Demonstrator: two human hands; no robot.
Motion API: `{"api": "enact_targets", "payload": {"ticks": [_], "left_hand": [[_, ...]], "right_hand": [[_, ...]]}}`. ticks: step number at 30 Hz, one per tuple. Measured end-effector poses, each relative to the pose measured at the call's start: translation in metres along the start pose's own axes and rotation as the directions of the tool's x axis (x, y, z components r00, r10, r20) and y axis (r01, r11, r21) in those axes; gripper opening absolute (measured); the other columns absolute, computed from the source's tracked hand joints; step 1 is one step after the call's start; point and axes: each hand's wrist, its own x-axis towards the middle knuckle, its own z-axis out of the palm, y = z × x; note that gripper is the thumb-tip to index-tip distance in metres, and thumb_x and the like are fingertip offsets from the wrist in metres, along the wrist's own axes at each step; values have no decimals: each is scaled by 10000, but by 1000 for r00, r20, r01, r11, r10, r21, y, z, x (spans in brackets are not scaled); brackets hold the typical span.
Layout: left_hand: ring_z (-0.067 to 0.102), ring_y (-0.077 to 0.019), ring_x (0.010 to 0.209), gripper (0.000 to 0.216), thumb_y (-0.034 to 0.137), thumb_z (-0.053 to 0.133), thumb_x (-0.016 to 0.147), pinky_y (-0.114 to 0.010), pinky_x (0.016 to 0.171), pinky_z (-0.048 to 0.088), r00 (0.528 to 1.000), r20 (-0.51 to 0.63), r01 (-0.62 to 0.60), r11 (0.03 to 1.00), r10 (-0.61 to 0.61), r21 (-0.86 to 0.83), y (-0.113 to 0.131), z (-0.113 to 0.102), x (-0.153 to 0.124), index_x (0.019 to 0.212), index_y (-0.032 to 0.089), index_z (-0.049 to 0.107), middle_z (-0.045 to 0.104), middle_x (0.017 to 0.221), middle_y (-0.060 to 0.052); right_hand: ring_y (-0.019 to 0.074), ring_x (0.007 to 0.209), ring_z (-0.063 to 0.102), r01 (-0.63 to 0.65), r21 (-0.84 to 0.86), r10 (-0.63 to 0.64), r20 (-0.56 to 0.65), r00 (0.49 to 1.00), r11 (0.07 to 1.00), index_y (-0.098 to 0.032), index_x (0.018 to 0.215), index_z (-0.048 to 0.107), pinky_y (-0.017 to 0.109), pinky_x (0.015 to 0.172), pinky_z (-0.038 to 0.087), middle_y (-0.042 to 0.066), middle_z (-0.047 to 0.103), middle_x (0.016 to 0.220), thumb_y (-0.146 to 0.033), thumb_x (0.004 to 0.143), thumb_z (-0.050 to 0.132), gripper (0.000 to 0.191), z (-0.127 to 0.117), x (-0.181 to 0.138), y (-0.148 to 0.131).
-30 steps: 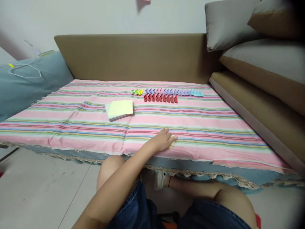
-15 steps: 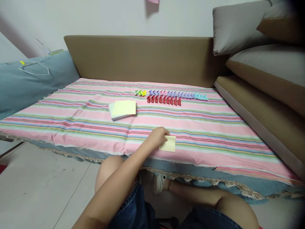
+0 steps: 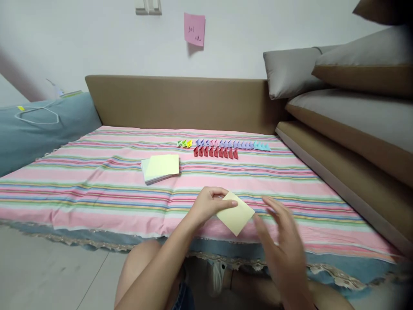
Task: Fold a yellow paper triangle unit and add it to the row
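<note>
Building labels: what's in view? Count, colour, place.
Paper sheet: 1, yellow, left hand
Paper stack: 1, yellow top, striped cloth
Front folded papers: 9, red, cloth
Rear folded papers: many, mixed colours, cloth
Striped cloth: 1, pinkish, centre
Panel: 1, brown, behind cloth
Cushions: several, grey/brown, right
Bundle: 1, blue, left
Loop: 1, white, on bundle
Note: 1, pink, wall
Switch plate: 1, white, wall
Shoe: 1, white, below
Legs: 2, bottom
Left hand: 1, gripping sheet
Right hand: 1, beside sheet

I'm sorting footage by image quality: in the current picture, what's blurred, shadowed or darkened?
Head view: the right hand is blurred, while the left hand and the yellow paper look fairly crisp; head view: the pink note throws a soft shadow on the wall below it; head view: the top right corner falls dark.
</note>
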Motion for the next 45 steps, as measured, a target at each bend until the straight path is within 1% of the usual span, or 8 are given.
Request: {"api": "enact_targets", "payload": {"ticks": [5, 12, 18, 27, 32, 39, 42, 45], "left_hand": [[574, -141, 613, 306, 341, 803, 577, -218, 540, 396, 1000, -19, -9, 997, 11, 73, -3, 5, 3, 760, 121, 697, 654, 663, -28], [468, -114, 528, 322, 423, 684, 683, -225, 498, 324, 990, -116, -43, 963, 76, 265, -2, 3, 8, 570, 129, 619, 545, 541, -6], [532, -133, 592, 380, 508, 598, 752, -229, 544, 372, 995, -72, -53, 979, 69, 196, 6, 5, 3, 722, 134, 660, 598, 637, -17], [485, -97, 493, 273, 375, 708, 676, -202, 472, 342, 994, -100, -17, 978, 38, 208, 2, 8, 1, 634, 131, 592, 549, 528, 6], [554, -116, 564, 271, 352, 749, 651, -205, 520, 397, 1000, -5, 19, 990, -19, 143, 3, 8, 0, 761, 127, 646, 619, 621, -13], [552, -118, 560, 319, 395, 782, 614, -209, 506, 383, 997, -77, 4, 994, 4, 113, 2, 8, -1, 728, 115, 683, 653, 650, -45], [552, -118, 559, 321, 397, 791, 606, -208, 508, 386, 999, -32, 21, 996, -18, 87, 1, 9, -2, 733, 123, 682, 659, 650, -41], [527, -115, 519, 317, 401, 789, 601, -209, 476, 367, 996, -85, 9, 994, 0, 110, -1, 10, -3, 659, 122, 650, 630, 586, -33]], "right_hand": [[220, 763, 626, -349, 232, 261, 340, 903, 908, -156, 941, 718, 316, 661, 498, 91, 718, 880, -466, 826, 587, 356, 21, 19, 15], [225, 712, 612, -501, 292, 362, 418, 833, 815, -152, 847, 762, 313, 620, 505, 71, 704, 754, -505, 757, 648, 381, 19, 14, 17], [210, 706, 592, -513, 361, 400, 345, 849, 779, -179, 874, 776, 294, 596, 509, 55, 695, 758, -516, 755, 651, 379, 17, 4, 8], [190, 693, 580, -508, 363, 387, 357, 850, 781, -177, 892, 774, 272, 585, 495, 51, 681, 732, -504, 765, 653, 371, 18, 3, 14], [167, 634, 562, -486, 379, 391, 303, 869, 787, -174, 867, 776, 258, 544, 491, 45, 673, 702, -493, 767, 656, 355, 17, 0, 9], [197, 703, 662, -600, 543, 439, 410, 800, 588, -174, 909, 735, 276, 612, 530, 60, 736, 794, -423, 646, 789, 366, 23, -9, 7], [219, 717, 677, -589, 564, 464, 366, 806, 579, -170, 943, 730, 301, 616, 538, 81, 746, 826, -422, 631, 800, 407, 23, -10, 11], [219, 682, 678, -610, 535, 459, 402, 792, 585, -165, 986, 723, 305, 590, 536, 83, 743, 809, -428, 619, 806, 459, 23, -10, 12]]}}
